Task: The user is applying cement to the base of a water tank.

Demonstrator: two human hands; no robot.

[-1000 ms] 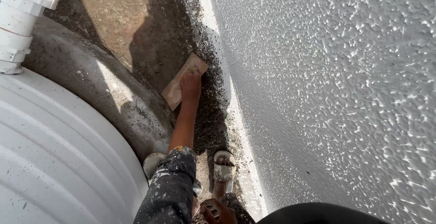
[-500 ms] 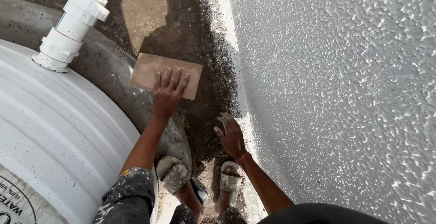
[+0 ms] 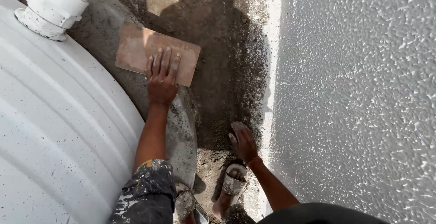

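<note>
Head view: the left hand (image 3: 161, 81) is laid flat with fingers spread on a brown wooden board (image 3: 156, 54), pressing on it rather than gripping it, while the right hand (image 3: 244, 141) is held loose and empty, fingers slightly curled, just above the wet grey mortar (image 3: 229, 78). The board is set on the curved concrete ledge (image 3: 181, 128) beside the white ribbed tank (image 3: 59, 133), below a white pipe (image 3: 56, 4). A rough white textured wall (image 3: 354, 97) is seen at the right, and mortar-caked sandals (image 3: 234, 183) below the hands.
</note>
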